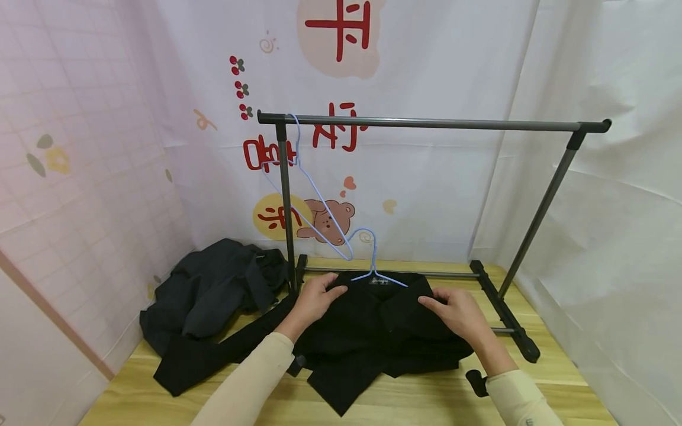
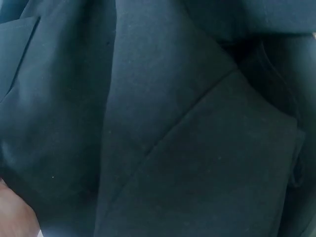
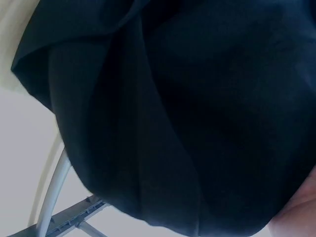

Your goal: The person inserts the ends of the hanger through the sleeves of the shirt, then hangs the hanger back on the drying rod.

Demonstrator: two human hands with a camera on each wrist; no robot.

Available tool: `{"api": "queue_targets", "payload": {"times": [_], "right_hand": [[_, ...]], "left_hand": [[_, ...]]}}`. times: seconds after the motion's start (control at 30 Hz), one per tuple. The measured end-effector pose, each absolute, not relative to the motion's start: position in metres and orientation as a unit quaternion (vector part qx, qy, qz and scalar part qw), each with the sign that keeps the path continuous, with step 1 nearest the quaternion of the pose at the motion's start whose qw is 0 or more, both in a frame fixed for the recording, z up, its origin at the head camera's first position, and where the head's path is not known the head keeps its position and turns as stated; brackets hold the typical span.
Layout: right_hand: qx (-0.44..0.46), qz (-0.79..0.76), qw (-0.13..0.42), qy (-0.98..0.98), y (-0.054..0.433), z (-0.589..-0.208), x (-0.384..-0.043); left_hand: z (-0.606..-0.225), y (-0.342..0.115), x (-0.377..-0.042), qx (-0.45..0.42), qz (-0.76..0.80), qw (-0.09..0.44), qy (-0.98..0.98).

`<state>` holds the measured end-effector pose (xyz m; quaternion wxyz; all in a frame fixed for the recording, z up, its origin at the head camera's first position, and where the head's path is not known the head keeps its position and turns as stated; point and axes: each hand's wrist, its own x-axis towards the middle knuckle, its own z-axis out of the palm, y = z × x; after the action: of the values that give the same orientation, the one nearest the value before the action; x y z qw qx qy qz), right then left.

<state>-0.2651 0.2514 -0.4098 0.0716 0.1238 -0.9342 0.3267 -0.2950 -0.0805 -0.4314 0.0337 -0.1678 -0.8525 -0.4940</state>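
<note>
The left hand pinches one shoulder of a black garment, while the right hand grasps the other shoulder, thumb uppermost. The garment lies on the tabletop beneath and between both hands, one sleeve stretched out past the left hand. Midway between the grips, at the collar, sits a blue hanger with its hook raised; just under it a neck label carries pale script — too small to read. Lettering on the right cuff, below the right hand, is cut off by the frame edge. Left of the left hand is a heap of dark clothing. Beyond both hands stands a rack, a second hanger hooked near its left end. Farther back, a white backdrop shows large red characters — I cannot read them reliably — and a cartoon bear.
</note>
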Motion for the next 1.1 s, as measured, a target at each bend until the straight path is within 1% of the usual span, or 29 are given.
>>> {"api": "queue_targets", "payload": {"times": [0.17, 0.4, 0.5, 0.7, 0.87, 0.97, 1.1], "right_hand": [[0.132, 0.322, 0.074, -0.934, 0.248, -0.406, -0.263], [0.142, 0.327, 0.052, -0.933, 0.244, -0.401, -0.262], [0.147, 0.330, 0.051, -0.931, 0.241, -0.399, -0.263], [0.182, 0.371, 0.041, -0.910, 0.235, -0.403, -0.266], [0.173, 0.381, 0.049, -0.907, 0.237, -0.403, -0.265], [0.158, 0.377, 0.055, -0.911, 0.242, -0.400, -0.265], [0.142, 0.395, 0.058, -0.906, 0.253, -0.396, -0.265]], "left_hand": [[-0.430, -0.082, -0.295, -0.167, -0.497, 0.036, -0.851], [-0.426, -0.082, -0.294, -0.169, -0.494, 0.028, -0.852], [-0.423, -0.081, -0.294, -0.176, -0.492, 0.024, -0.852], [-0.418, -0.078, -0.293, -0.196, -0.492, 0.017, -0.848], [-0.416, -0.077, -0.292, -0.189, -0.485, 0.007, -0.854], [-0.416, -0.079, -0.293, -0.174, -0.458, 0.021, -0.871], [-0.420, -0.090, -0.298, -0.147, -0.418, 0.069, -0.894]]}}
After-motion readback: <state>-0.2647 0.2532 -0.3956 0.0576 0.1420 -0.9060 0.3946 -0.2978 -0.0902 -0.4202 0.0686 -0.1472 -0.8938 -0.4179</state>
